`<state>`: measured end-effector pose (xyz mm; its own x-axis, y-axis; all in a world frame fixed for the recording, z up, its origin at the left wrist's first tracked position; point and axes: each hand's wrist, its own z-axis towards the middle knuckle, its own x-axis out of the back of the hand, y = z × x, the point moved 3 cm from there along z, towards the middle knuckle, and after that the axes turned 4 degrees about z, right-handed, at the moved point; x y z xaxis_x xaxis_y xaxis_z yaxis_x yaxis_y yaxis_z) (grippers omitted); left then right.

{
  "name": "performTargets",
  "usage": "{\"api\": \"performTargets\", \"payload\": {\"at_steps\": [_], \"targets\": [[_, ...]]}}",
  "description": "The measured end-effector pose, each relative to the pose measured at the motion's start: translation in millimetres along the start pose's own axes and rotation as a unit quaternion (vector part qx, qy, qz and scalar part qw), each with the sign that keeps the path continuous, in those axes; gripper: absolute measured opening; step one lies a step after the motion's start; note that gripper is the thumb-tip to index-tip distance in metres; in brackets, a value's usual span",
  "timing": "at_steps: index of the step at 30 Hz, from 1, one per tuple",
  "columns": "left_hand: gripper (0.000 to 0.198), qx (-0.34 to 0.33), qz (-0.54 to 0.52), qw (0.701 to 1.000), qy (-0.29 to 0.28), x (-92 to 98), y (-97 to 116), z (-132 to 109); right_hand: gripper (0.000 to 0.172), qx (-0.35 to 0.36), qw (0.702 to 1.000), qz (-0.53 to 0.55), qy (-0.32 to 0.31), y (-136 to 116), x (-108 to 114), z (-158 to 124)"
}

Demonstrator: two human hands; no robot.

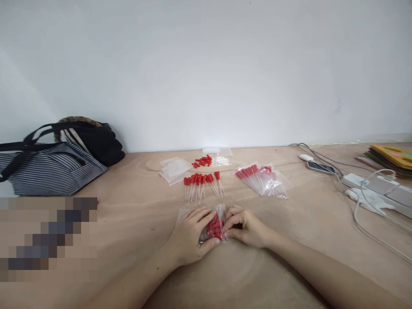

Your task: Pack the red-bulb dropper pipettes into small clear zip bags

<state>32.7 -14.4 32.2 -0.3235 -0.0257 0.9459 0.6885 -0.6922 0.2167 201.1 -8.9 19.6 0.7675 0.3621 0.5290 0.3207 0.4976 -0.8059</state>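
My left hand [189, 234] and my right hand [246, 226] both grip a small clear plastic bag [215, 226] holding red-capped pieces, low on the wooden table [128, 214]. Just beyond lies a row of loose droppers with red bulbs [202, 185]. Bagged droppers [262, 179] lie to the right of them. A heap of loose red bulbs [202, 162] and empty clear bags [175, 170] lie further back.
A striped tote and a black bag [58, 161] sit at the left by the wall. At the right are a phone [320, 168], a white power strip with cables [373, 189] and a stack of coloured sheets [391, 159]. A blurred patch covers the lower left.
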Motion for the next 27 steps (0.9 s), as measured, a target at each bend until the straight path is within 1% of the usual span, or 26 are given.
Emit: {"api": "performTargets", "payload": {"at_steps": [3, 8, 10, 13, 18, 20, 22, 24, 27], "targets": [[0.052, 0.003, 0.005, 1.000, -0.005, 0.3, 0.9, 0.4, 0.011, -0.024, 0.999, -0.019, 0.028, 1.3, 0.2, 1.7], [0.054, 0.007, 0.006, 1.000, -0.005, 1.2, 1.8, 1.3, 0.013, -0.108, 0.992, -0.029, 0.052, 4.6, 6.9, -2.1], [0.055, 0.007, 0.006, 1.000, -0.007, 1.1, 1.7, 1.3, 0.012, -0.109, 0.991, -0.037, 0.062, 4.1, 6.4, -2.6], [0.054, 0.005, 0.001, 1.000, -0.004, 0.9, 1.4, 1.5, 0.012, -0.092, 0.992, -0.036, 0.080, 5.2, 1.8, 0.6], [0.055, 0.003, -0.003, 1.000, 0.012, -0.4, -0.1, 2.1, 0.012, -0.102, 0.988, 0.039, 0.112, 12.9, -1.4, 8.3], [0.056, 0.011, 0.001, 1.000, 0.011, -0.9, -0.9, 1.9, 0.011, -0.087, 0.990, 0.049, 0.100, 13.6, -0.8, 10.1], [0.055, 0.016, 0.000, 1.000, 0.013, -0.5, -0.8, 1.7, 0.012, -0.078, 0.993, 0.044, 0.076, 14.5, -1.1, 11.5], [0.055, 0.014, -0.005, 1.000, 0.015, 0.4, 0.1, 1.6, 0.014, -0.096, 0.992, 0.040, 0.066, 17.6, -2.1, 13.0], [0.056, 0.013, -0.008, 1.000, 0.013, 0.9, 0.7, 1.8, 0.017, -0.137, 0.986, 0.017, 0.088, 22.5, -3.6, 15.8]]}}
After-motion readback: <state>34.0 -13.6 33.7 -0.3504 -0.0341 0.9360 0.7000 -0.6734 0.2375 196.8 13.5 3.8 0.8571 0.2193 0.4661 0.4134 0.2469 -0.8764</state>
